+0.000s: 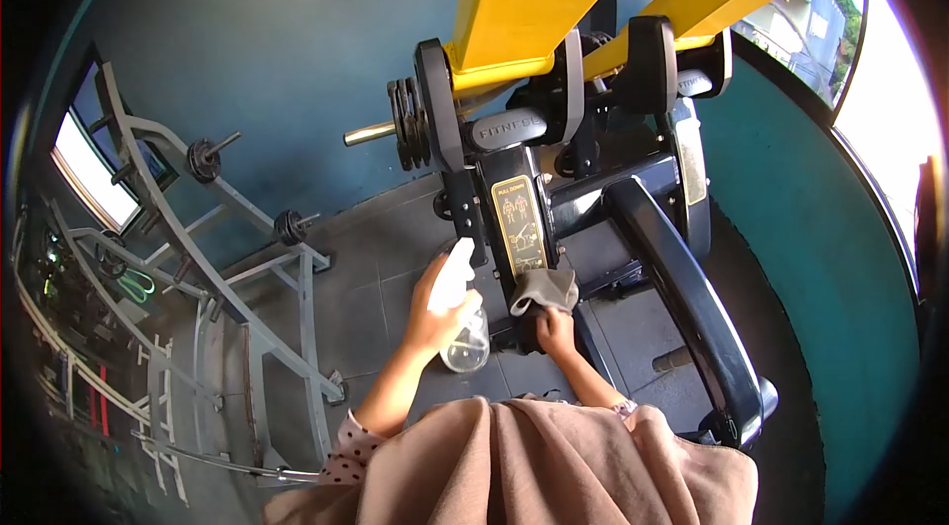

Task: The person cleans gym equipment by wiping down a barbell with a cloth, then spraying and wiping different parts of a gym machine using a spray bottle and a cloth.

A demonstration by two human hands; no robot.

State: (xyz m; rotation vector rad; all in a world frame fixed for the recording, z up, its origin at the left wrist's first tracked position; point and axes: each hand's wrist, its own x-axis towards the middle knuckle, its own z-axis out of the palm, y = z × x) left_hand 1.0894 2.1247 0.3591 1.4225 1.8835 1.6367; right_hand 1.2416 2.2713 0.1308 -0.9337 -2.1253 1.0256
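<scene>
A clear spray bottle (467, 345) with a white spray head (456, 273) is in my left hand (435, 312), its fingers wrapped round the neck. My right hand (556, 330) is closed beside a grey cloth (546, 290), gripping its lower part. That cloth lies against the lower end of the black upright of a machine, just under the yellow-bordered instruction label (519, 226). Above the label sits an oval FITNESS badge (509, 130). The bottle is left of the upright, apart from it.
Yellow machine arms (534, 1) rise overhead. Weight plates (407, 125) on a metal peg stick out left. A long black padded bar (682, 298) runs down the right. A grey rack (227, 298) with plates stands left. Windows (806, 26) are at the upper right.
</scene>
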